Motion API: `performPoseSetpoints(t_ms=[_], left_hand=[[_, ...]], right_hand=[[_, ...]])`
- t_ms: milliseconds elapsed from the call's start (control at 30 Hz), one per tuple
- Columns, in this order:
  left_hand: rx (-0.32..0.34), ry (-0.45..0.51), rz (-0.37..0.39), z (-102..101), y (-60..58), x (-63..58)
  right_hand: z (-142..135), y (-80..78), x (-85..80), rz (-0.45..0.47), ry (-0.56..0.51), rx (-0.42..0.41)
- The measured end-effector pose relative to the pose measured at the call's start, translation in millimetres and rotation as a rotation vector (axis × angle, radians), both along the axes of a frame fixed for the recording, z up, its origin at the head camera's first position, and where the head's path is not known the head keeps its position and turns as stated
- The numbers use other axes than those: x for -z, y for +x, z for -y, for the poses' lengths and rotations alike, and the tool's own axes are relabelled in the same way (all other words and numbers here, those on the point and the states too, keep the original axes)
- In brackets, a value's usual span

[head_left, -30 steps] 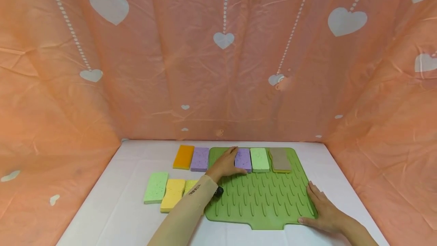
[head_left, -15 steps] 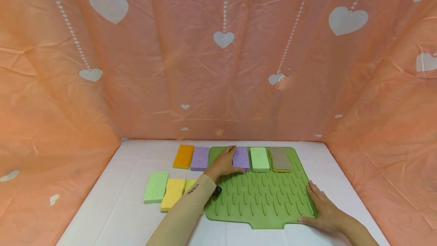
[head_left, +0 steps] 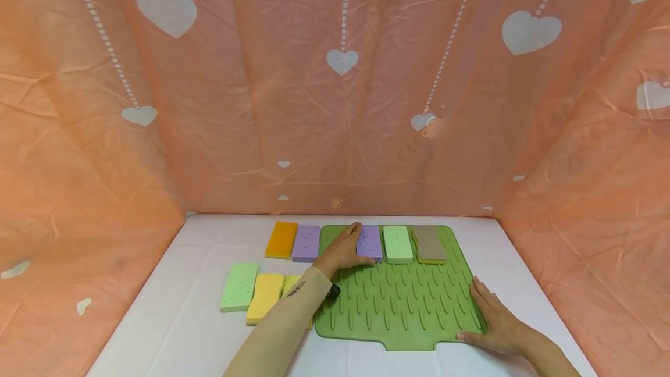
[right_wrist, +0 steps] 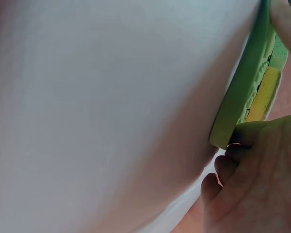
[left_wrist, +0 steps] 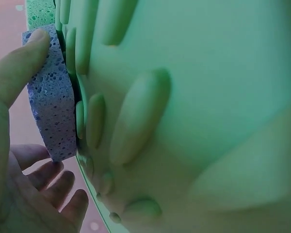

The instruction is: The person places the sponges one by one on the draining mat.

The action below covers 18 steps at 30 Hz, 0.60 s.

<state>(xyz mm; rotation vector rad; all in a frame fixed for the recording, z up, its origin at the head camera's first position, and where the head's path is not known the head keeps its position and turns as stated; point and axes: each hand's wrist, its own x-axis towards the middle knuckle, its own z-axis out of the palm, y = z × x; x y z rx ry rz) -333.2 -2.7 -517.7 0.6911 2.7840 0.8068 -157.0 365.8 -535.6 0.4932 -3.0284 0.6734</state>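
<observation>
On the upper part of a green ridged mat [head_left: 403,307] lies a purple sponge [head_left: 370,243]. My left hand [head_left: 342,251] holds that sponge by its short ends, thumb at the near end and fingers at the far end. The left wrist view shows the thumb on one end of the porous purple sponge [left_wrist: 53,97] and the index finger at the other. My right hand [head_left: 497,322] rests along the mat's right edge, fingers extended and thumb near its lower corner. In the right wrist view its fingers touch the mat's rim [right_wrist: 242,92].
To the right of the held sponge, a light green sponge [head_left: 398,244] and a grey-topped sponge [head_left: 430,243] lie on the mat. Left of the mat are an orange sponge [head_left: 281,240], another purple one [head_left: 306,243], a green one [head_left: 239,287] and yellow ones [head_left: 265,295], partly behind my left forearm.
Early on, the held purple sponge shifted slightly left with my left hand, widening the gap to the light green sponge. Since half a second ago, both hands have kept still.
</observation>
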Motion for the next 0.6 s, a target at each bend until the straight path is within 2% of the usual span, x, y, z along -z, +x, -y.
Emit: performPoseSetpoints(t_ms=[167,400,600], left_hand=[[0.001,0.004,0.006,0.8,2.4,-2.0],[0.022,0.048,-0.012,6.2,6.7,-5.7],[0.037,0.016,-0.046,18.3,9.4,-10.7]], right_hand=[[0.2,0.3,-1.1,-0.022,-0.003,-0.016],[0.3,0.1,-2.2,0.014,-0.021,-0.003],[-0.5,-1.1,0.9,0.014,-0.027,-0.001]])
